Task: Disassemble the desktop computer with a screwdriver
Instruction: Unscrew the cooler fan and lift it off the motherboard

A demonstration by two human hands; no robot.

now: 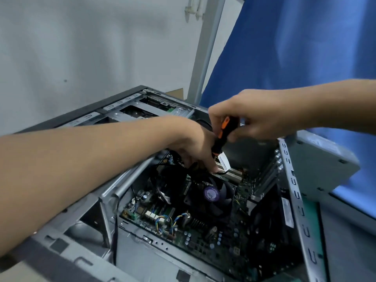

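Screwdriver (pixel 223 137) goes into the opened desktop computer (pixel 142 251).
Right hand (pixel 254 115), fingers curled round the handle, works at twelve o'clock from the fan (pixel 211 194); left hand (pixel 193 147) reaches down beside it, hold unclear. A slipping tip could gouge the motherboard (pixel 203 241).

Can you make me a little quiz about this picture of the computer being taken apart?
1. True or false: the right hand holds the screwdriver by its handle.
2. What colour is the sticker on the cooling fan? A red, B purple, C yellow.
3. Fill in: the left hand reaches ____ the open computer case.
Key: 1 true; 2 B; 3 into.
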